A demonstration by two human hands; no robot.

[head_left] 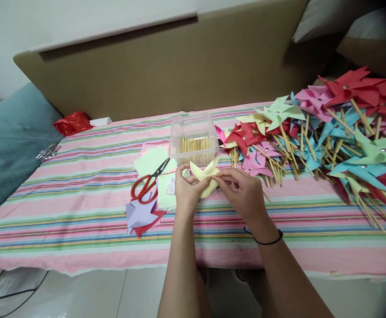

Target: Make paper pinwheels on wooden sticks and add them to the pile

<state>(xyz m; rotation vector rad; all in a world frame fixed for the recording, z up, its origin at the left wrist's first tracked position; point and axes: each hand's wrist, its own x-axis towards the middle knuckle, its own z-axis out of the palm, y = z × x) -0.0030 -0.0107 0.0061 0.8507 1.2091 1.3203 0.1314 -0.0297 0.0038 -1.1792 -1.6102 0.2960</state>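
Observation:
A pale yellow paper pinwheel (209, 190) is held up between my two hands, just in front of a clear plastic box (176, 154) of short wooden sticks (194, 145). My left hand (189, 190) is closed on the pinwheel's left side, its thumb pressed near the centre. At the pinwheel's middle, my right hand (241, 190) pinches with thumb and forefinger; whatever small thing lies between those fingertips is too hidden to name. No stick shows on this pinwheel.
Left of my hands lie red-handled scissors (144, 187) on green paper sheets (151, 161), with a purple paper piece (141, 214) nearer. Many finished pinwheels (280, 112) on sticks pile up at the right. A striped cloth (90, 190) covers the surface; a sofa back (166, 66) rises behind.

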